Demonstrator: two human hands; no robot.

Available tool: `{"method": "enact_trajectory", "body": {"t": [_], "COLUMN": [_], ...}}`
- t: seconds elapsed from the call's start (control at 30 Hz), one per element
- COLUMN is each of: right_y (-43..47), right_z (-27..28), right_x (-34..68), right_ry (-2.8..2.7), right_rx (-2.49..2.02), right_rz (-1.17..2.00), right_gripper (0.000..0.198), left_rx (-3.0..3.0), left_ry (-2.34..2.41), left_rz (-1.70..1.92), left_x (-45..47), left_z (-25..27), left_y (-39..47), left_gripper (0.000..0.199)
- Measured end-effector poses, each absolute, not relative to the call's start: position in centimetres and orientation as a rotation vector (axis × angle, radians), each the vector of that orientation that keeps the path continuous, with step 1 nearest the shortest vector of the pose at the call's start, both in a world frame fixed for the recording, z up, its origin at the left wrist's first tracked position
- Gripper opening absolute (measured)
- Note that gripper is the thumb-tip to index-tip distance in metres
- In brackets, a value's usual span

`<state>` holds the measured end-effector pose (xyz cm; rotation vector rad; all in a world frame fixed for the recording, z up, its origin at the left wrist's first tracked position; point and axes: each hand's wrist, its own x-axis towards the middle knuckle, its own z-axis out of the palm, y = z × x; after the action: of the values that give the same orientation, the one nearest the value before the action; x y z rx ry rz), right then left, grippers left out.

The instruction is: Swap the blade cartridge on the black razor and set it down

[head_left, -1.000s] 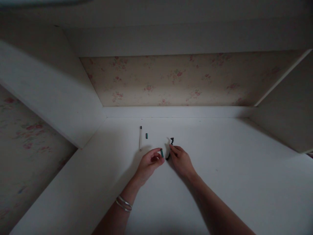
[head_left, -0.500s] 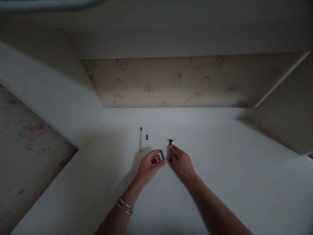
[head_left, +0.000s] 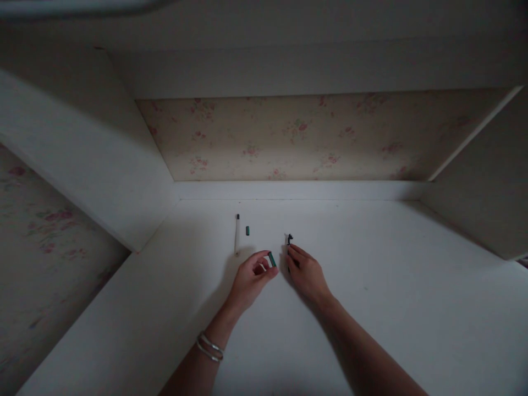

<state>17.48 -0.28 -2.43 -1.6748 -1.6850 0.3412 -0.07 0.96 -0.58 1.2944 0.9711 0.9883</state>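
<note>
A small green cylinder with dark ends, which looks like a battery, is pinched lengthwise between the thumb and forefinger of my left hand. My right hand is closed around a slim gadget with a black head; the head pokes out past the fingertips, while most of the body is hidden. A second green battery lies on the white surface beyond my left hand. Beside it rests a thin white strip with a black tip.
The white tabletop is bordered by a pale side panel at left and another at right. A low ledge and floral wallpaper run along the back. An upper panel overhangs.
The gadget has turned in my right hand, so its forked black head now shows from the side. My left hand, still pinching the battery, has shifted very slightly left.
</note>
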Motion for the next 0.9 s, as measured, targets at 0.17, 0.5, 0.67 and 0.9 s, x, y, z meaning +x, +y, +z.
{"method": "enact_trajectory", "body": {"t": [0.17,0.5,0.67,0.9], "right_y": [-0.2,-0.6,-1.4,-1.4], "right_z": [-2.7,-1.9,-0.6,-0.8], "right_x": [17.4,16.8,15.7,15.3], "right_ry": [-1.659,-1.453,-1.356,-1.257], "right_rx": [-1.677,-1.516,-1.345,-1.226], "right_rz": [0.345,0.419,0.677,0.961], "right_gripper": [0.034,0.028,0.023,0.026], "left_rx": [1.295,1.506,1.743,1.854], "left_ry": [0.971,1.106,1.183,1.137], "left_rz": [1.004,1.059,1.124,1.088], "left_x": [-0.1,-0.2,-0.2,-0.2], "left_z": [-0.7,-1.1,-1.1,-1.2], "left_y": [1.0,1.2,1.0,0.8], "left_gripper": [0.051,0.048,0.039,0.039]}}
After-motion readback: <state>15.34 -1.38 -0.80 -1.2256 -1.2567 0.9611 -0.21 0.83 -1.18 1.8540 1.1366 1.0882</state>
